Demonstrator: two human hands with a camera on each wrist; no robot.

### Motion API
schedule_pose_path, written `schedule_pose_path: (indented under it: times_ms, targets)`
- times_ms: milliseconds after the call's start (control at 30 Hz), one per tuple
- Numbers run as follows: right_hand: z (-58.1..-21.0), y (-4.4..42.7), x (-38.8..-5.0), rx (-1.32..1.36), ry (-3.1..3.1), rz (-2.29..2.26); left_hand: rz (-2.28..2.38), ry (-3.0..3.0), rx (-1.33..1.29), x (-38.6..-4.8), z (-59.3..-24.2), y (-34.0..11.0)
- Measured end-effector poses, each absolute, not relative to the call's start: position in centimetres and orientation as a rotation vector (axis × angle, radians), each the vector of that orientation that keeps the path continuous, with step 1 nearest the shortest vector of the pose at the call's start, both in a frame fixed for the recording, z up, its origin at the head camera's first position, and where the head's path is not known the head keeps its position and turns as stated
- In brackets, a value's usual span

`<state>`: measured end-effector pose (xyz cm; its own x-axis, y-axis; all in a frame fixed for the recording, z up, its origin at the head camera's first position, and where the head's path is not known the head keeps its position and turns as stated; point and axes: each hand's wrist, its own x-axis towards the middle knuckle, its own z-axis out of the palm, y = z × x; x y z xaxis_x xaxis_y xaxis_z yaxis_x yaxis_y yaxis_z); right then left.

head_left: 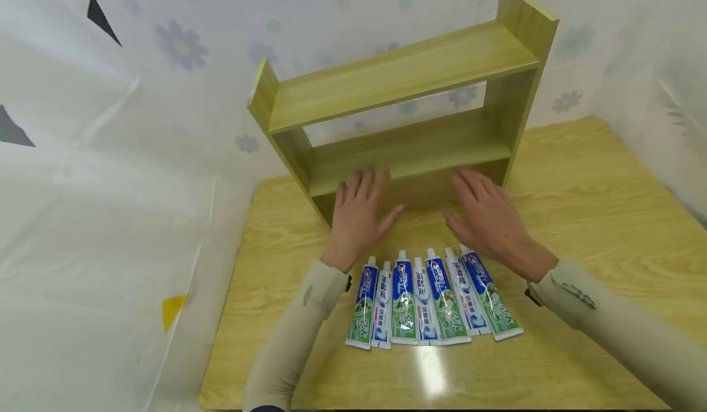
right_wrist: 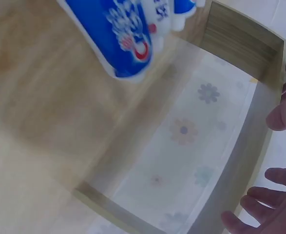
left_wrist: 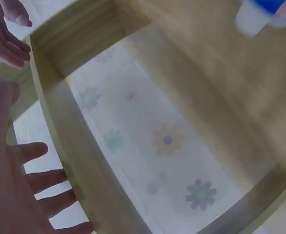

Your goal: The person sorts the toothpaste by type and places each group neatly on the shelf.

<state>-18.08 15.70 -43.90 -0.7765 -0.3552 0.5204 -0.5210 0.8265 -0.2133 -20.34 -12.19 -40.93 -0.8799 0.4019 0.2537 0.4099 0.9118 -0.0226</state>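
Observation:
A two-tier wooden shelf (head_left: 409, 136) stands upright at the back of the table, set at a slight angle. Before the left part of its lower board is my left hand (head_left: 358, 218), fingers spread and holding nothing. My right hand (head_left: 488, 215) is at the right part of that board, its fingers extended and nothing in its grasp. Whether the fingertips touch the board's front edge, I cannot tell. Below the hands lie several toothpaste tubes (head_left: 403, 301) in a row, caps toward the shelf, blue-green ones alternating with slimmer white ones.
The wood-grain table (head_left: 596, 215) extends to both sides of the shelf. Behind it hangs a pale flower-patterned wall covering (head_left: 182, 46), and whitish sheeting (head_left: 110, 228) borders the left side. The table's front edge runs along the bottom of the head view.

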Motion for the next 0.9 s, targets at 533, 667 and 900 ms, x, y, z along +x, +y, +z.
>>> schedule_pose_path:
  times_ms: [533, 667, 900]
  targets:
    - [-47.2, 17.1, -12.9, 0.529, -2.77, 0.596, -0.427, -2.802, -0.39, -17.9, -46.1, -17.0]
    - [-48.1, 17.3, -11.6, 0.502, -2.819, 0.638, -0.613, -2.734, -0.206, -19.2, -47.1, -18.8]
    - [-49.3, 17.4, -9.7, 0.435, -2.908, 0.718, -0.912, -2.486, -0.06, -20.2, -49.0, -20.8]
